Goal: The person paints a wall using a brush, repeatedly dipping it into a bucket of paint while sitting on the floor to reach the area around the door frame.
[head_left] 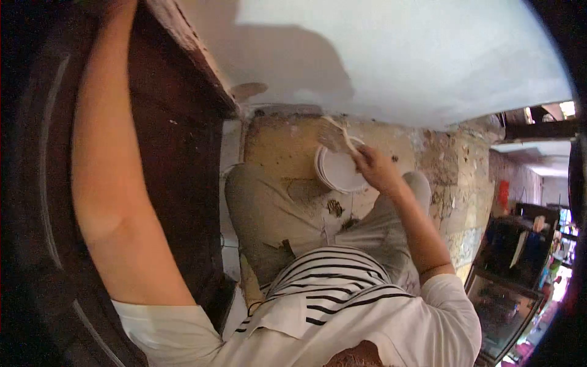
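Note:
In my right hand (372, 166) is the handle of a wide, flat paintbrush (335, 136), my fingers closed around it. The brush is slightly blurred, and a whitish strip runs along one side of its head. Just beneath it, between my knees, stands a round white bucket (342, 172) with a pale inside. The brush head is above the bucket's far rim, close to the foot of the white wall (416, 67). My left arm (113, 153) stretches up along a dark door-like panel, and its hand is cut off by the top edge of the view.
Worn, stained floor (281, 144) runs along the wall. The dark panel (177, 147) rises on the left beside a chipped frame edge (195, 52). To the right stands a dark cabinet (504, 306) with glass, with cluttered items beyond it. A small dark patterned thing (335, 208) lies before the bucket.

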`<action>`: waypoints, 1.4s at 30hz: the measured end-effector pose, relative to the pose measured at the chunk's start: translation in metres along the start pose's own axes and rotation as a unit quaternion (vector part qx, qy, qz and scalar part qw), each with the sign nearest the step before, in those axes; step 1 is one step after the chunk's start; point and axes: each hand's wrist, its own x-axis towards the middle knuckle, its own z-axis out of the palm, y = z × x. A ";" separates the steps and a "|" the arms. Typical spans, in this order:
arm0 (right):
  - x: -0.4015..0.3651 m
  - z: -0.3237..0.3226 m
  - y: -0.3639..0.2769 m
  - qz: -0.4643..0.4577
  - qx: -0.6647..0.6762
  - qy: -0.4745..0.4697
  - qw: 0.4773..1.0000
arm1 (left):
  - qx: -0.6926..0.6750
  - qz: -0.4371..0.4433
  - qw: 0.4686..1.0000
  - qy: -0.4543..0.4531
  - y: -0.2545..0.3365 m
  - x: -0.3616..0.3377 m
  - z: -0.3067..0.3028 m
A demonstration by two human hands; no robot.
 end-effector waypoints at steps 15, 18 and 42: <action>0.073 0.083 0.123 -0.032 -0.489 -0.052 0.870 | 0.052 -0.080 0.994 -0.046 -0.003 -0.023 0.017; 0.081 0.091 0.131 -0.057 -0.472 -0.046 0.879 | -0.015 -0.114 0.991 -0.070 -0.012 -0.028 0.018; 0.070 0.048 0.171 0.017 -0.274 -0.029 0.961 | 0.075 0.017 0.997 -0.019 0.001 -0.016 0.012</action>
